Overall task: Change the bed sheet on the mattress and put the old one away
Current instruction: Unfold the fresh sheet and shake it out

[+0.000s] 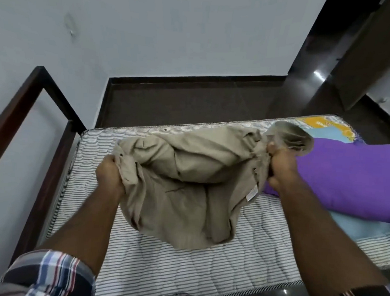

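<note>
A bunched beige sheet (188,185) hangs over the bare striped mattress (184,266), held up between both hands. My left hand (109,175) grips its left edge in a fist. My right hand (280,167) grips the right edge, where part of the cloth flaps blurred above my knuckles. A small white label shows on the sheet near its right side. The sheet's lower part touches the mattress.
A purple pillow (349,177) lies on light blue cloth (364,229) at the mattress's right end. A dark wooden bed frame (45,123) runs along the left. Dark floor (191,103) lies beyond the mattress, with a grey wall behind it.
</note>
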